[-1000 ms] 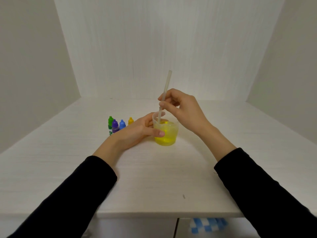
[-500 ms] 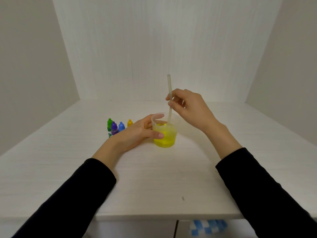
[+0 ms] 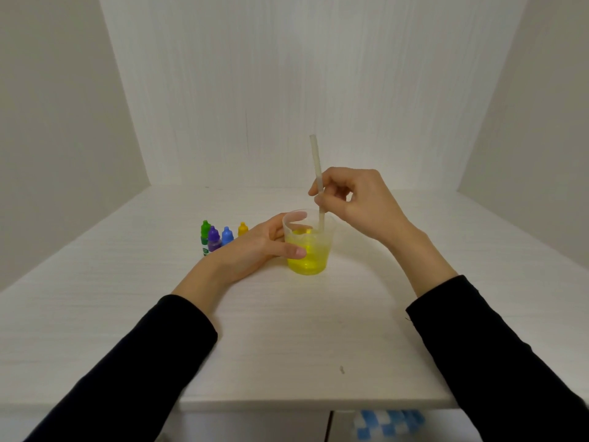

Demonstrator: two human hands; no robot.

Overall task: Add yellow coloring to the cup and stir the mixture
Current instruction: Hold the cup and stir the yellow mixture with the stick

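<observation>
A clear plastic cup (image 3: 314, 250) holding yellow liquid stands on the white table (image 3: 287, 330) in the middle. My left hand (image 3: 255, 247) grips the cup from the left, thumb across its front. My right hand (image 3: 360, 202) pinches a pale translucent stirring stick (image 3: 316, 164) above the cup. The stick stands nearly upright with its lower end in the liquid at the cup's right side. A small yellow dropper bottle (image 3: 243, 229) stands behind my left hand.
Three more dropper bottles, green (image 3: 205, 232), purple (image 3: 213, 239) and blue (image 3: 227, 235), stand in a row left of the yellow one. White walls close in the table at the back and both sides. The table's front edge (image 3: 302, 405) lies near me.
My right hand and the stick have swung from the cup's left side to its right, and the stick has gone from leaning right to nearly upright. My left hand stays on the cup.
</observation>
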